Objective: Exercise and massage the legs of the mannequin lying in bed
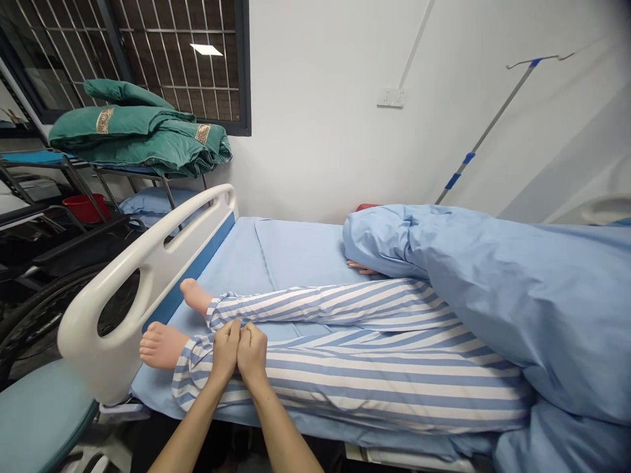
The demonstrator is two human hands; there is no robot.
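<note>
A manikin's legs in blue-and-white striped pajama trousers lie stretched along the bed, with the bare near foot and far foot pointing left. My left hand is closed at the lower part of the near trouser leg, just above the ankle. Right beside it, my right hand is closed too, its knuckles up. Both rest against the striped cloth with their fingers curled in, so the fingertips are hidden. Part of the manikin's hand shows under the quilt's edge.
A folded-back blue quilt covers the upper body. The white footboard rises at the left, near a wheelchair and a pale green stool seat. Green bedding lies stacked behind. An IV pole stands along the wall.
</note>
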